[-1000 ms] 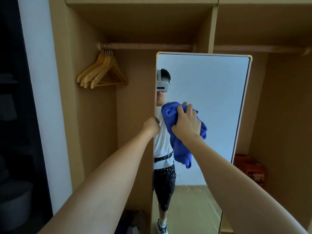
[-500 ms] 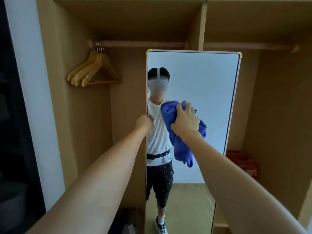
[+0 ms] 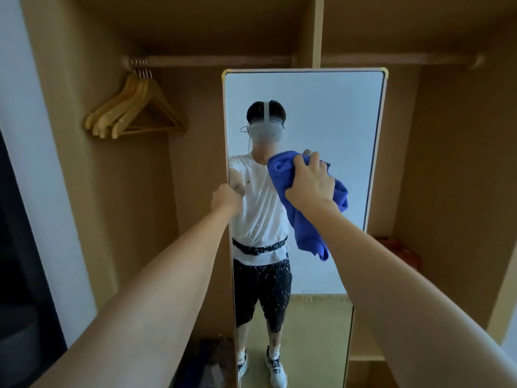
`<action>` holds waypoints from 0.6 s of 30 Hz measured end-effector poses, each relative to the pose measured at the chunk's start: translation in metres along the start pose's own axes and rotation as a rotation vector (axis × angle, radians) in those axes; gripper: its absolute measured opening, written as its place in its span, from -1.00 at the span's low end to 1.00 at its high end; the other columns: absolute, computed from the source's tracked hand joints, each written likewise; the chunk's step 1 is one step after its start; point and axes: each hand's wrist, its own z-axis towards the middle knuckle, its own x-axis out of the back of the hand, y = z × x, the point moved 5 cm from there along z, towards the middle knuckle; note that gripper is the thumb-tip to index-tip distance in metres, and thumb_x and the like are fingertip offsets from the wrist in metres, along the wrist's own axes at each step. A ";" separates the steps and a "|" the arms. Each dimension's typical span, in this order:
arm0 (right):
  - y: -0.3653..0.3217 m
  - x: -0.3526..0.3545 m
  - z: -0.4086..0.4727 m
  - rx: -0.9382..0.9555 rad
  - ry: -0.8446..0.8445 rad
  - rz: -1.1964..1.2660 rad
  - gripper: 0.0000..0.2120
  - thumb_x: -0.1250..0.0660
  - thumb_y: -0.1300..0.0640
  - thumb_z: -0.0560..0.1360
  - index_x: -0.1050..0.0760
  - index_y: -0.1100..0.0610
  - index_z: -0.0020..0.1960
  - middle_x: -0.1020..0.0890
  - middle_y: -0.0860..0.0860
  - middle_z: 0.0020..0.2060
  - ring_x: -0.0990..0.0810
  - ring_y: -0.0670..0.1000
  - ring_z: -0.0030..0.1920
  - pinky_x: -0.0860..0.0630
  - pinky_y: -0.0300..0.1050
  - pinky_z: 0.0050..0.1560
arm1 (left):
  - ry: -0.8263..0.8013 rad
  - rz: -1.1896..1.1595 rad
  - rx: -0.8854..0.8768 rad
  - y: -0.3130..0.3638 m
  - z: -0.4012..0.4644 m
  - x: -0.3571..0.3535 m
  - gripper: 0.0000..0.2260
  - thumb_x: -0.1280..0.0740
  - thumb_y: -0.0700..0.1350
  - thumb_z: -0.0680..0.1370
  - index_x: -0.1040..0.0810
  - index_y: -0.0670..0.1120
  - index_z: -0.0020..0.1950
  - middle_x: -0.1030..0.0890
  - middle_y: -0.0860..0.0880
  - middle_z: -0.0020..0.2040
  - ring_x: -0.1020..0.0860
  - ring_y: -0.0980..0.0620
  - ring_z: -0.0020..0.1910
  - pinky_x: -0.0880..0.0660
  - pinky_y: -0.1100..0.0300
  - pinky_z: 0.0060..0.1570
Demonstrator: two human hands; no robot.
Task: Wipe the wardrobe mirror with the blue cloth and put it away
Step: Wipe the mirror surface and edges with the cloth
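Your left hand (image 3: 226, 199) grips the left edge of the mirror (image 3: 330, 113), fingers wrapped round the frame, likely to keep the tall panel from swinging or rocking under pressure. Your right hand (image 3: 310, 184) has its fingers closed on the bunched blue cloth (image 3: 307, 231), pressing it against the glass near the middle, the loose tail hanging down. Droplets speckle the glass lower down, so wiping looks unfinished. Wooden hangers (image 3: 131, 107) hang on the rail at far left.

Both arms stretched forward; left hand (image 3: 226, 198) fisted (knuckles toward camera), right hand (image 3: 310, 184) fingers curled, gripping.
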 end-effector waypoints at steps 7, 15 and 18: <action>0.010 -0.023 -0.035 0.002 -0.102 0.008 -0.62 -0.36 0.15 0.37 -0.36 0.08 0.14 -0.33 0.07 0.17 -0.44 0.14 0.04 -0.37 -0.05 -0.31 | 0.005 -0.022 0.023 0.000 -0.007 0.003 -0.57 -0.11 -0.29 0.61 -0.32 -0.14 0.49 -0.44 -0.16 0.38 -0.51 -0.17 0.23 -0.49 0.11 -0.01; 0.012 0.013 0.006 -0.048 0.040 0.049 -0.49 -0.37 0.15 0.39 -0.31 0.13 0.30 -0.34 0.12 0.24 -0.44 0.17 0.13 -0.38 -0.03 -0.26 | 0.019 -0.069 -0.015 -0.003 -0.004 0.000 -0.61 -0.13 -0.27 0.60 -0.37 -0.17 0.44 -0.47 -0.17 0.35 -0.51 -0.19 0.23 -0.52 0.05 0.10; 0.016 -0.022 -0.021 -0.071 -0.029 0.062 -0.49 -0.37 0.14 0.37 -0.31 0.13 0.28 -0.32 0.12 0.27 -0.44 0.17 0.15 -0.40 -0.03 -0.25 | 0.041 -0.097 0.000 -0.003 -0.007 0.000 -0.63 -0.15 -0.27 0.59 -0.42 -0.14 0.39 -0.49 -0.14 0.31 -0.53 -0.16 0.16 -0.53 0.06 0.06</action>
